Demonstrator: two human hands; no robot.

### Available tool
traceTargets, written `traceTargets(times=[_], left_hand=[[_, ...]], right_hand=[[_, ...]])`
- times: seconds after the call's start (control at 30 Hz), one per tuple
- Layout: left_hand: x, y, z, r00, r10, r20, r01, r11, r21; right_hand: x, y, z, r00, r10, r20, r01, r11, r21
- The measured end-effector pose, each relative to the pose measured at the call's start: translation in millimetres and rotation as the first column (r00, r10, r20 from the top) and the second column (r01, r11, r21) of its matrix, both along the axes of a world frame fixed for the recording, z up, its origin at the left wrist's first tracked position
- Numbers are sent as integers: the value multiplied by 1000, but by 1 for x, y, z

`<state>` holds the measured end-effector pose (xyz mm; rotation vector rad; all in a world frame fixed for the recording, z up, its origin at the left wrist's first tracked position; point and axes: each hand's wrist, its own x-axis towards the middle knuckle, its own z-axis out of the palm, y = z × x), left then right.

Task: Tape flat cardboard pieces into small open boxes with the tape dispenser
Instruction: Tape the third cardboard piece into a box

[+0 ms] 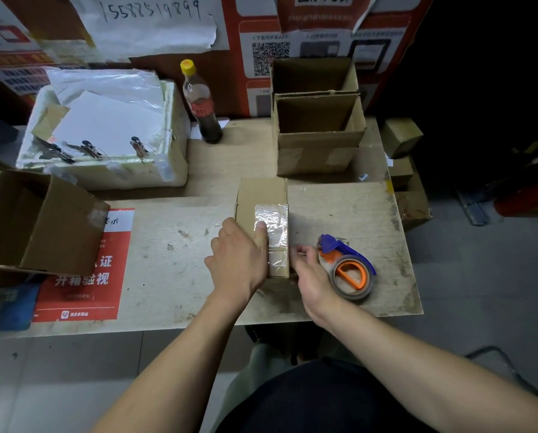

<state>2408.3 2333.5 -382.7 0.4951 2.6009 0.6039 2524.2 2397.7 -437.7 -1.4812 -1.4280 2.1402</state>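
Observation:
A small cardboard box lies on the worn table near the middle, with a strip of clear tape along its top right side. My left hand rests flat on the box, its thumb on the tape's left edge. My right hand touches the box's near right corner, fingers curled against the tape end. The blue and orange tape dispenser lies on the table just right of my right hand, apart from it.
Two open taped boxes stand at the back right. Another open box lies tipped at the left edge over a red poster. A foam box with paper and a dark bottle stand at the back.

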Motion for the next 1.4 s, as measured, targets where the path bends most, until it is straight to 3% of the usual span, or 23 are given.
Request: traceTargets(times=[0.13,0.3,0.53,0.7,0.8,0.87,1.03,1.17,1.33,1.4], left_hand=[[5,9,6,998,55,10,-54,998,-41],[3,4,0,997,80,-18,-79,997,9],[0,0,1,997,63,55,-68,992,102],[-7,-7,3,988,-17,153,4,996,86],[-7,-5,4,987,-15,160,0,996,90],[-6,-4,5,988,-15,152,2,996,87],[-9,-6,6,985,-44,166,29,995,92],[-14,-9,7,966,-74,248,30,984,178],[-15,-11,10,963,-63,261,14,982,186],[-14,-11,11,961,-64,270,11,981,196]], right_hand=[[-6,17,21,995,95,31,-100,930,355],[-12,25,33,913,358,196,-408,770,491],[-30,61,51,820,455,348,-573,672,470],[-23,61,42,841,487,236,-541,772,333],[-14,58,49,750,542,379,-660,649,377],[-13,53,50,700,600,387,-713,611,344],[-5,65,38,736,668,114,-677,729,100],[-6,66,34,752,630,193,-658,729,186],[2,71,40,758,652,22,-652,757,39],[16,86,38,804,582,122,-594,792,140]])
